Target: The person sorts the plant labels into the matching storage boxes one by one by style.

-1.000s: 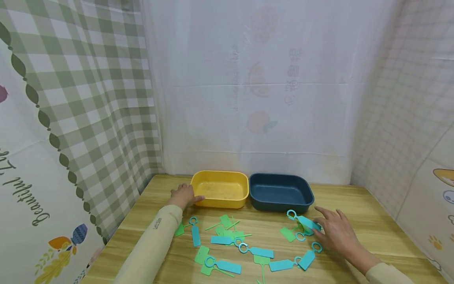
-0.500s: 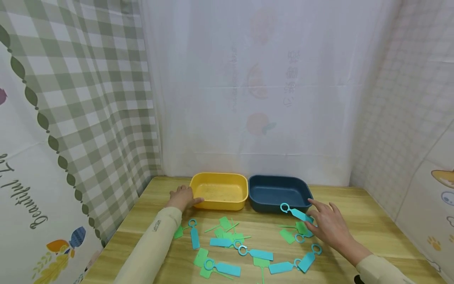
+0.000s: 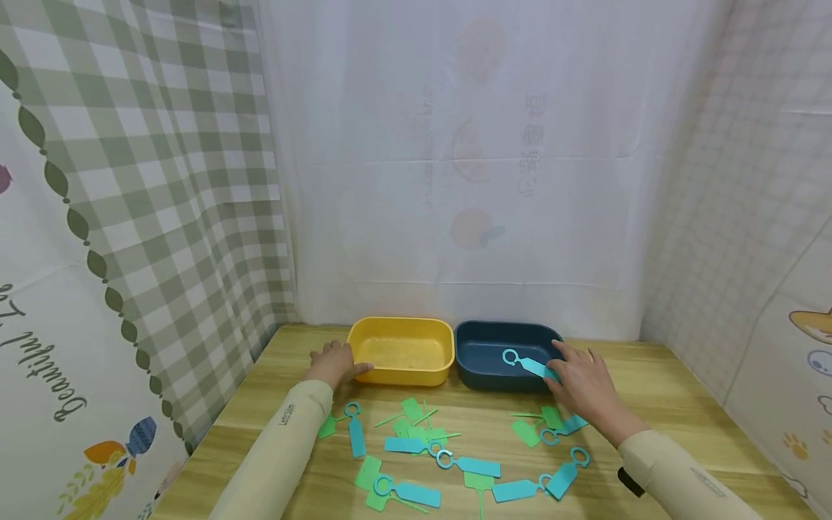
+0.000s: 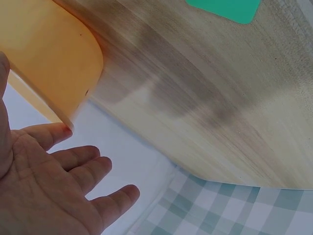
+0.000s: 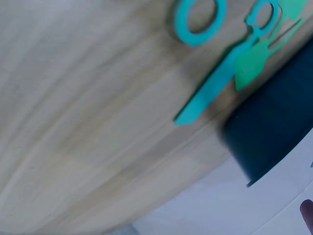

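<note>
My right hand point(image 3: 588, 383) pinches a blue hook-ended tag point(image 3: 534, 367) by its flat end, its ring pointing left over the dark blue bin point(image 3: 481, 375). In the right wrist view only a fingertip point(image 5: 308, 213) shows at the edge, and the held tag is almost wholly out of frame. My left hand point(image 3: 331, 363) rests at the left side of the yellow bin point(image 3: 403, 375), thumb along its front rim. In the left wrist view the left hand point(image 4: 54, 181) has its fingers spread, and one fingertip touches the rim of the yellow bin point(image 4: 73, 63).
Blue tags point(image 3: 477, 466) and green tags point(image 3: 367, 471) lie scattered and partly overlapping on the wooden table point(image 3: 650, 390) before the bins. Several green ones form a pile point(image 3: 412, 426). A white curtain point(image 3: 390, 217) hangs behind, with a checked cloth point(image 3: 227, 180) at left.
My right hand has lifted the blue tag off the small pile at right and carried it up and left over the dark blue bin. The left hand has stayed at the yellow bin.
</note>
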`<state>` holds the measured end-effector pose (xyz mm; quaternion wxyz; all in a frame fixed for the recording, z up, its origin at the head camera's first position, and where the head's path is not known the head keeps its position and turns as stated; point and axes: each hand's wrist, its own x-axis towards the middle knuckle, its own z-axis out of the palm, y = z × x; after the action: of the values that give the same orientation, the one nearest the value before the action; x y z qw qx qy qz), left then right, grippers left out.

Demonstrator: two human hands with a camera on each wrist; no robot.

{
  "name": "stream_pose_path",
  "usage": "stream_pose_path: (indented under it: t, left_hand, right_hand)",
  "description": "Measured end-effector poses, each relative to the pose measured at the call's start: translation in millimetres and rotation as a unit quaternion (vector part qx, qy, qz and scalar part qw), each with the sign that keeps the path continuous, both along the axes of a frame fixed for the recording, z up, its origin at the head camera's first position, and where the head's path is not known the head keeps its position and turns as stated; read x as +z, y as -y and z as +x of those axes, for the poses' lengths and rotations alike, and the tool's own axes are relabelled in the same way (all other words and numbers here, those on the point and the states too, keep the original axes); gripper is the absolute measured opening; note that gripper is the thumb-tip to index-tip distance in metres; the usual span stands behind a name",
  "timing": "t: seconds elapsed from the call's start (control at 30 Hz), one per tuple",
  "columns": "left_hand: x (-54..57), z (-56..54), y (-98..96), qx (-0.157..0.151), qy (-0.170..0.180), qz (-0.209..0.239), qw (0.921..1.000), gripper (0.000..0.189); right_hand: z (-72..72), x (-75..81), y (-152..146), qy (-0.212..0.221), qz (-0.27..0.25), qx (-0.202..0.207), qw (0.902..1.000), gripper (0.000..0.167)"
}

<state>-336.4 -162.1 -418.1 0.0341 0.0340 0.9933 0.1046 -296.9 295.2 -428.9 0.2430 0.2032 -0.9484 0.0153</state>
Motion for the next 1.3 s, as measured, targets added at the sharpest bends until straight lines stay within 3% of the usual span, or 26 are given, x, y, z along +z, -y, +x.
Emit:
stream_pose_path:
  t: [0.23,0.5,0.73,0.97,1.3]
  left_hand:
    - [-4.1,-1.7,1.5,0.006,0.006,-0.002,1.0,0.076]
    - [-1.2,0.2,-2.1,0.005,0.011,-0.008,0.9999,0.077]
    - [1.9,0.3,-3.4,0.005,0.005,-0.01,0.9999,0.075]
    - [2.8,-0.1,-1.3,0.009,0.009,-0.016,0.9998,0.076]
    - [6.5,0.7,-1.8,0.007,0.017,-0.021,0.9996,0.075]
  right_hand:
    - [-18.5,3.7,8.7,0.034,0.026,-0.043,0.9982,0.023]
    - [-28.6,1.9,13.3,0.051,0.047,-0.076,0.9947,0.024]
    - [-32.4,4.0,20.4,0.063,0.047,-0.085,0.9932,0.038]
    - [-25.7,2.8,32.8,0.048,0.056,-0.041,0.9964,0.038]
    - [13.3,-4.0,65.3,0.022,0.064,0.091,0.9935,0.039]
